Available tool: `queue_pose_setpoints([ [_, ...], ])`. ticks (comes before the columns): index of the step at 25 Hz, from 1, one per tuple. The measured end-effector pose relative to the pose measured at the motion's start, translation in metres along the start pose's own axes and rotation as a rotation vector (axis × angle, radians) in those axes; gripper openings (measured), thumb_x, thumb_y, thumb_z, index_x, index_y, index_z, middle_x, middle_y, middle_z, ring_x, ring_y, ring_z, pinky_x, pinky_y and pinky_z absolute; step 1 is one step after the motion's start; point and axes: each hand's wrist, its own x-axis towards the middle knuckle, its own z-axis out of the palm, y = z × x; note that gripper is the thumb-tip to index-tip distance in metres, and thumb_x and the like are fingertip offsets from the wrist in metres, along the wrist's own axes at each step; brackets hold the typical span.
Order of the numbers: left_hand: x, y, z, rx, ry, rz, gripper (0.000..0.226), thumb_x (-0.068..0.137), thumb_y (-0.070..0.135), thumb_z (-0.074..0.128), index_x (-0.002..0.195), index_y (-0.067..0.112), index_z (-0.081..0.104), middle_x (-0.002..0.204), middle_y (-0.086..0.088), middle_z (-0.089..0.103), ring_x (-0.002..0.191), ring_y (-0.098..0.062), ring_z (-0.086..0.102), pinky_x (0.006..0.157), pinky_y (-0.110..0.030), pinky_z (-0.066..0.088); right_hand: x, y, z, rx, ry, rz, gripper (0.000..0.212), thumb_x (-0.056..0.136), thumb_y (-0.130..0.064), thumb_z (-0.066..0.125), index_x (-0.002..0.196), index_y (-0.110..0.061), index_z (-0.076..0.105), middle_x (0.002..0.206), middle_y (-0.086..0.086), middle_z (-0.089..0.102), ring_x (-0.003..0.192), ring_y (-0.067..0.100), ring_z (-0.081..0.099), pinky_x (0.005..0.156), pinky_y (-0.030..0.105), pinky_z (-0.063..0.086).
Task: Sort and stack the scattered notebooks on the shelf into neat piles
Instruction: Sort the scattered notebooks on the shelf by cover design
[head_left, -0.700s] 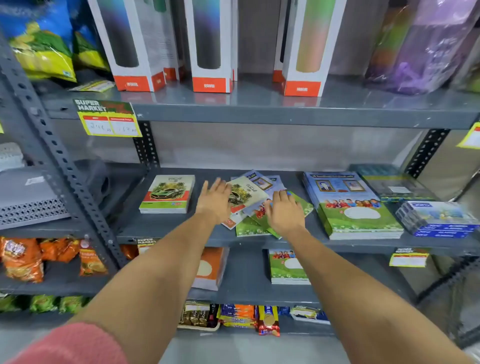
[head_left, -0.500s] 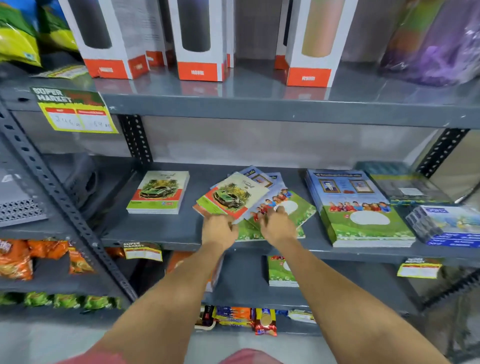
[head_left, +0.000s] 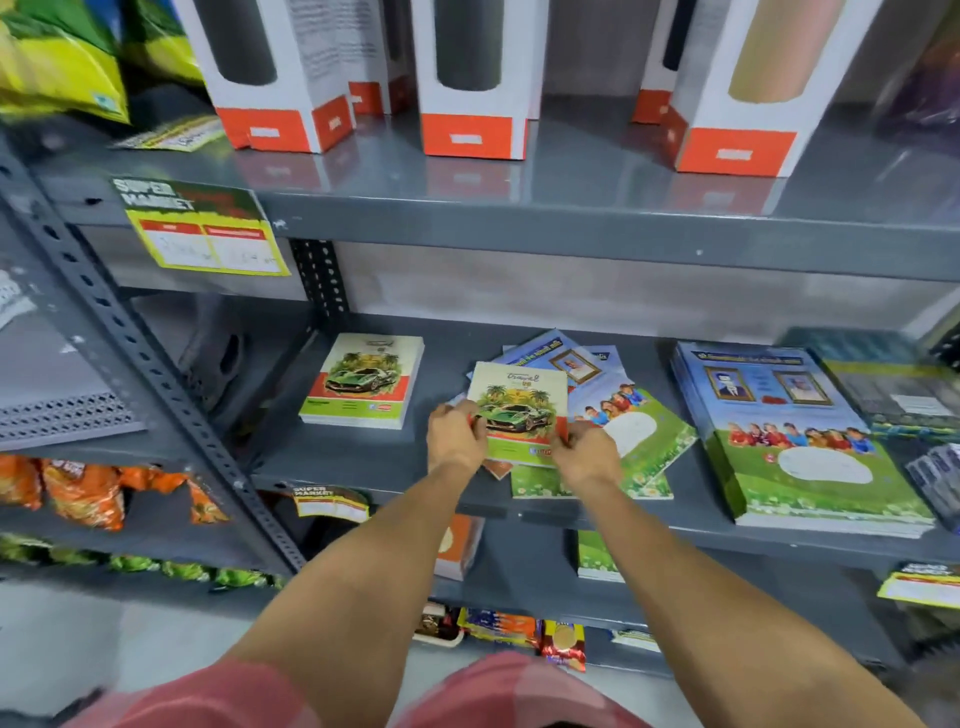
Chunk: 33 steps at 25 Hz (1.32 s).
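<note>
A small green-car notebook (head_left: 519, 400) is held upright over the scattered pile, my left hand (head_left: 454, 436) gripping its lower left edge and my right hand (head_left: 584, 452) its lower right edge. Under it lie loose notebooks: blue portrait-cover ones (head_left: 576, 364) and green meadow-cover ones (head_left: 644, 436), fanned at angles. A neat stack of the same green-car notebooks (head_left: 363, 382) rests to the left on the grey middle shelf (head_left: 363, 467). A tall squared stack of large blue-and-green notebooks (head_left: 800, 436) sits on the right.
Darker packs (head_left: 893, 395) lie at the far right. White-and-orange bottle boxes (head_left: 467, 78) stand on the shelf above. A slotted upright post (head_left: 156, 384) slants at the left. Snack bags (head_left: 83, 493) fill the left bay; more notebooks (head_left: 597, 558) lie on the shelf below.
Both hands have closed on the green-car notebook and lifted it squarer and more upright off the pile. The camera has moved nearer to the shelf.
</note>
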Motion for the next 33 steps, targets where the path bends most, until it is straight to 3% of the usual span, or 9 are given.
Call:
queue_pose_setpoints([
  [2, 0.007, -0.009, -0.017, -0.125, 0.07, -0.019, 0.025, 0.093, 0.019, 0.055, 0.113, 0.014, 0.068, 0.115, -0.017, 0.065, 0.111, -0.032, 0.059, 0.094, -0.035, 0.047, 0.0, -0.017, 0.005, 0.088, 0.026, -0.024, 0.026, 0.09, -0.03, 0.058, 0.093, -0.006, 0.069, 0.087, 0.012, 0.072, 0.083, 0.03, 0.068, 0.063, 0.029, 0.046],
  [5, 0.022, -0.039, -0.055, -0.159, 0.162, -0.017, 0.025, 0.092, 0.018, 0.057, 0.112, 0.011, 0.07, 0.118, -0.015, 0.066, 0.116, -0.032, 0.059, 0.097, -0.035, 0.048, -0.002, -0.06, 0.032, 0.196, 0.012, -0.071, 0.022, 0.09, -0.025, 0.061, 0.095, -0.005, 0.069, 0.087, 0.014, 0.072, 0.082, 0.03, 0.066, 0.068, 0.028, 0.046],
  [8, 0.036, -0.086, -0.092, -0.078, 0.211, -0.038, 0.025, 0.092, 0.016, 0.058, 0.112, 0.008, 0.07, 0.115, -0.014, 0.068, 0.109, -0.032, 0.062, 0.096, -0.036, 0.049, -0.006, -0.102, 0.072, 0.221, -0.134, -0.136, 0.019, 0.09, -0.021, 0.061, 0.094, -0.003, 0.066, 0.078, 0.011, 0.061, 0.075, 0.033, 0.065, 0.072, 0.04, 0.057],
  [12, 0.047, -0.141, -0.114, 0.046, 0.171, -0.062, 0.025, 0.092, 0.016, 0.055, 0.11, 0.007, 0.07, 0.111, -0.021, 0.064, 0.105, -0.038, 0.06, 0.094, -0.039, 0.049, -0.01, -0.132, 0.116, 0.236, -0.28, -0.093, 0.029, 0.092, -0.013, 0.059, 0.119, -0.003, 0.059, 0.099, 0.013, 0.062, 0.098, 0.039, 0.067, 0.074, 0.05, 0.061],
  [15, 0.052, -0.158, -0.117, 0.075, 0.14, -0.059, 0.027, 0.094, 0.017, 0.053, 0.116, 0.008, 0.067, 0.114, -0.021, 0.061, 0.107, -0.039, 0.058, 0.094, -0.039, 0.046, -0.01, -0.141, 0.132, 0.189, -0.254, -0.108, 0.031, 0.093, -0.014, 0.058, 0.124, -0.007, 0.057, 0.114, 0.017, 0.067, 0.1, 0.038, 0.067, 0.078, 0.05, 0.06],
  [20, 0.06, -0.171, -0.121, 0.135, 0.086, 0.026, 0.029, 0.095, 0.02, 0.049, 0.119, 0.011, 0.063, 0.117, -0.017, 0.057, 0.11, -0.036, 0.056, 0.093, -0.038, 0.045, 0.0, -0.148, 0.136, 0.124, -0.233, -0.113, 0.032, 0.093, -0.018, 0.057, 0.123, -0.007, 0.061, 0.118, 0.016, 0.068, 0.103, 0.036, 0.067, 0.089, 0.047, 0.057],
  [23, 0.061, -0.167, -0.118, 0.326, 0.11, 0.09, 0.03, 0.096, 0.025, 0.046, 0.12, 0.017, 0.063, 0.125, -0.008, 0.055, 0.117, -0.029, 0.05, 0.099, -0.04, 0.04, 0.005, -0.144, 0.121, 0.049, -0.179, -0.129, 0.027, 0.093, -0.018, 0.056, 0.114, -0.003, 0.064, 0.114, 0.019, 0.069, 0.103, 0.035, 0.066, 0.087, 0.035, 0.054],
  [29, 0.051, -0.113, -0.081, 0.423, 0.031, 0.304, 0.031, 0.097, 0.027, 0.04, 0.119, 0.024, 0.062, 0.128, 0.002, 0.056, 0.121, -0.021, 0.047, 0.102, -0.036, 0.032, 0.024, -0.088, 0.048, -0.208, 0.047, -0.116, 0.028, 0.09, -0.01, 0.054, 0.115, -0.002, 0.065, 0.122, 0.019, 0.059, 0.112, 0.034, 0.057, 0.093, 0.035, 0.049],
  [33, 0.036, -0.051, -0.041, 0.381, -0.037, 0.427, 0.033, 0.097, 0.027, 0.04, 0.119, 0.019, 0.062, 0.123, -0.003, 0.06, 0.117, -0.023, 0.053, 0.101, -0.036, 0.036, 0.028, -0.019, -0.004, -0.485, 0.086, 0.139, 0.052, 0.085, -0.04, 0.059, 0.129, -0.015, 0.051, 0.135, 0.012, 0.049, 0.126, 0.033, 0.044, 0.101, 0.042, 0.042],
])
